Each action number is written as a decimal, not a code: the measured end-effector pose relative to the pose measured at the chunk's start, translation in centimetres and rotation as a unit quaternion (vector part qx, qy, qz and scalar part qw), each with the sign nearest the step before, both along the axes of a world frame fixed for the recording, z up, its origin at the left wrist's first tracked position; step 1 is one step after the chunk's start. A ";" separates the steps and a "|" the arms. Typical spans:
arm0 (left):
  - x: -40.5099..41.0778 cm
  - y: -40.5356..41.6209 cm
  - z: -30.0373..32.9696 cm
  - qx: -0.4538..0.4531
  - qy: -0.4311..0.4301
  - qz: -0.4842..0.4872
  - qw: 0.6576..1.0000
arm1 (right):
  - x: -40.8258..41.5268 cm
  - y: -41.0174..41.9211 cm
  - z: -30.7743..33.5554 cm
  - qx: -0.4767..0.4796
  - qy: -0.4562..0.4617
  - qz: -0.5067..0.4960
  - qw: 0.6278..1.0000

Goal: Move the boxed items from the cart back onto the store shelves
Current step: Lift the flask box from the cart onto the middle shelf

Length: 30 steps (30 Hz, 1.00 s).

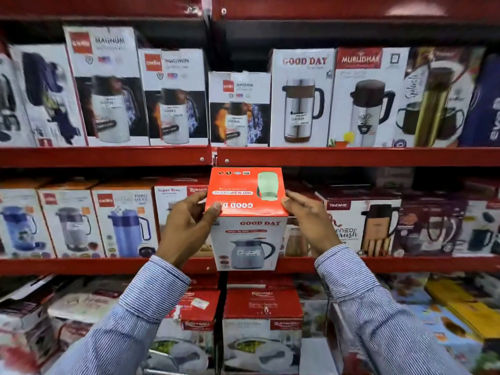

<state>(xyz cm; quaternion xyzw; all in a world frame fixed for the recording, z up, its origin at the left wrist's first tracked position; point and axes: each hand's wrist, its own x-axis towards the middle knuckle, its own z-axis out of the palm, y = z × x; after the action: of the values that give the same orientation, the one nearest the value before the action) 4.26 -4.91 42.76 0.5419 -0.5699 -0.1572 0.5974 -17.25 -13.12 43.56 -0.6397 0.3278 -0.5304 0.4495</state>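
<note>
A Good Day box (247, 226) with a red top and a white front showing a grey kettle is held upright in front of the middle shelf (81, 266). My left hand (186, 226) grips its left side with the thumb on the red top. On the box's right upper edge rests my right hand (308, 220), fingers along the side. The box's lower edge hangs level with the red shelf lip, in a gap between a Super River box (173, 201) and a Trueware box (359, 226).
The upper shelf (351, 156) holds Magnum flask boxes (108, 85), a Good Day jug box (301, 98) and others. Rishabh boxes (261, 328) are stacked below. A metal cart rim (162, 361) shows at the bottom.
</note>
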 end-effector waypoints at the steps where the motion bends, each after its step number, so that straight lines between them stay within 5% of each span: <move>1: 0.2 -0.5 0.0 -0.001 0.005 -0.002 1.000 | 0.2 -0.4 0.0 0.000 0.002 0.004 1.000; 22: 2.4 -8.6 -2.3 0.017 0.025 -0.017 0.999 | 3.4 -9.2 -2.1 0.021 0.058 0.012 0.998; 30: 2.0 -11.3 -1.4 0.003 -0.042 0.144 0.989 | 4.5 -11.7 -2.2 -0.066 0.139 -0.066 0.986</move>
<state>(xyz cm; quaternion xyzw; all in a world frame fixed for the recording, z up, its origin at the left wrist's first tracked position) 6.24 -16.26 41.34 0.6264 -0.5098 -0.0483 0.5877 -12.73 -24.84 41.41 -0.7125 0.3930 -0.4852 0.3201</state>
